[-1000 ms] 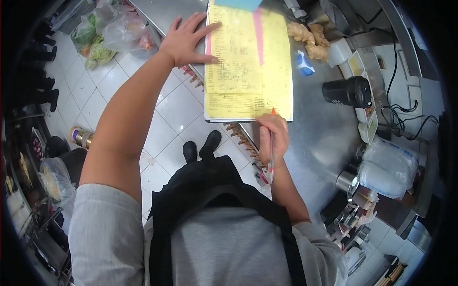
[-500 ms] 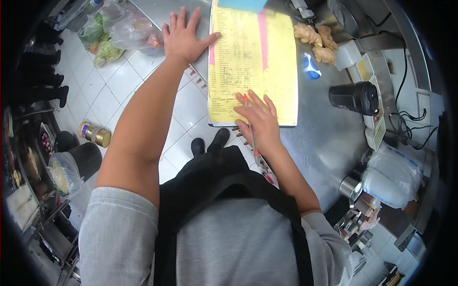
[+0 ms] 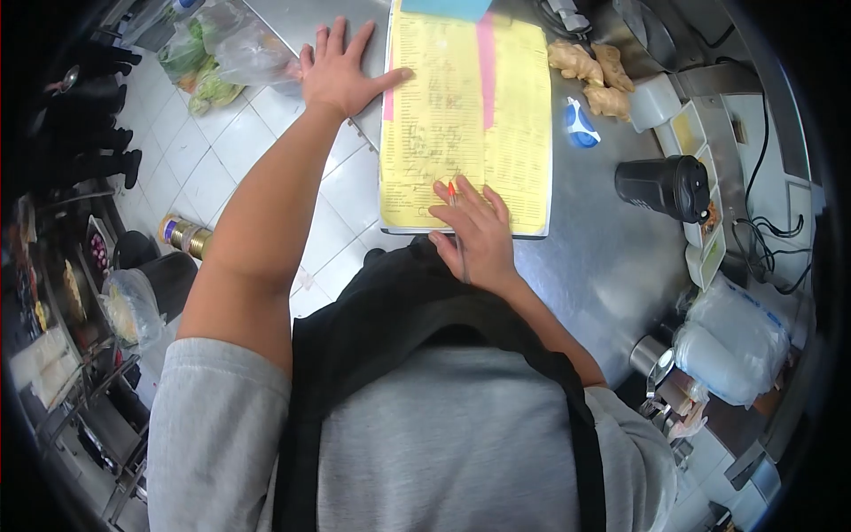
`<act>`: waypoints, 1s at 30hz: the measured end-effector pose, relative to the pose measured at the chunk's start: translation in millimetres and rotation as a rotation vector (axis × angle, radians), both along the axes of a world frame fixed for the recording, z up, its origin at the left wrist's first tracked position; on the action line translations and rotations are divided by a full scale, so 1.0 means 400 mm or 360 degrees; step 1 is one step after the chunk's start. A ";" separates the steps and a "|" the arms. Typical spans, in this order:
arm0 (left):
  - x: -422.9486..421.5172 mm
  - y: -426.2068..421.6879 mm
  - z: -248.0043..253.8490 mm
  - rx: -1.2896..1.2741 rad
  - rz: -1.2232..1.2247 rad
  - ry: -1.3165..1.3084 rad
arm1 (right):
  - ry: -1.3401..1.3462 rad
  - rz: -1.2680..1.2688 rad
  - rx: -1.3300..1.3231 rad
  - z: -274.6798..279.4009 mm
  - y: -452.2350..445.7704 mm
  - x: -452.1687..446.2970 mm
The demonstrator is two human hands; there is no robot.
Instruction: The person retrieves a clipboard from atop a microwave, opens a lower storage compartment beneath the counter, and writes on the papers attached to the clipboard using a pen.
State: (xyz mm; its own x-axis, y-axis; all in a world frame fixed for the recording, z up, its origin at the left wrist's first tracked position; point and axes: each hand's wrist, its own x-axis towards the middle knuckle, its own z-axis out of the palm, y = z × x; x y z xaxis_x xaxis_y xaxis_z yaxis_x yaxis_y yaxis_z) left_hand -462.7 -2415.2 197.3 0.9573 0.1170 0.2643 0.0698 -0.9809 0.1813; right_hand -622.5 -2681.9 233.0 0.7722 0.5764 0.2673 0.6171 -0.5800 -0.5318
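Yellow printed sheets (image 3: 519, 115) with handwriting lie on a dark-edged board on the metal counter, with pink strips and a blue paper (image 3: 443, 7) at the top. My left hand (image 3: 339, 82) rests flat on the counter, fingers spread, its thumb reaching over the sheets' left edge. Low on the sheets lies my right hand (image 3: 483, 235), holding a pen (image 3: 456, 197) with an orange-red end between thumb and fingers. The pen's lower part runs down beneath the hand toward the apron. A blue and white correction-tape dispenser (image 3: 581, 124) sits right of the sheets.
Ginger roots (image 3: 607, 84), a black lidded tumbler (image 3: 660, 188) and small containers of food (image 3: 700, 222) stand along the counter's right. Bagged vegetables (image 3: 208, 62) are at upper left. A plastic-wrapped bundle (image 3: 731, 341) is at lower right; a jar (image 3: 184, 236) is at left.
My body has leaned closer to the counter, so the apron now covers the shoes and much of the pen. Both hands stay in nearly the same places.
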 end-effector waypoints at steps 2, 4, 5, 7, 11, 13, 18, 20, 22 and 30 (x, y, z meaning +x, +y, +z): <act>0.002 0.003 -0.003 0.0026 0.0003 -0.0007 | 0.0006 0.0027 0.0012 0.002 -0.007 0.004; 0.002 0.003 -0.007 0.0051 0.0004 -0.0013 | 0.0021 0.0062 0.0035 0.001 -0.019 0.007; 0.004 0.005 -0.009 0.0064 0.0004 -0.0018 | 0.0024 0.0072 0.0050 -0.001 -0.024 0.007; 0.007 0.009 -0.014 0.0094 -0.0003 -0.0027 | 0.0028 0.0093 0.0078 -0.003 -0.032 0.008; 0.011 0.016 -0.022 0.0114 -0.0024 -0.0051 | 0.0008 0.0117 0.0134 -0.011 -0.046 0.009; 0.009 0.015 -0.020 0.0089 -0.0015 -0.0046 | 0.0024 0.0121 0.0187 -0.018 -0.051 0.009; 0.003 0.004 -0.012 0.0074 0.0009 -0.0038 | -0.0020 0.0126 0.0282 -0.025 -0.061 0.007; 0.004 0.005 -0.013 0.0073 0.0003 -0.0051 | -0.0005 0.0108 0.0389 -0.022 -0.070 0.006; 0.006 0.007 -0.015 0.0070 0.0003 -0.0051 | 0.0026 0.0073 0.0522 -0.013 -0.075 0.008; 0.003 0.005 -0.013 0.0017 0.0004 -0.0051 | -0.0087 0.0061 0.0501 -0.004 -0.059 0.011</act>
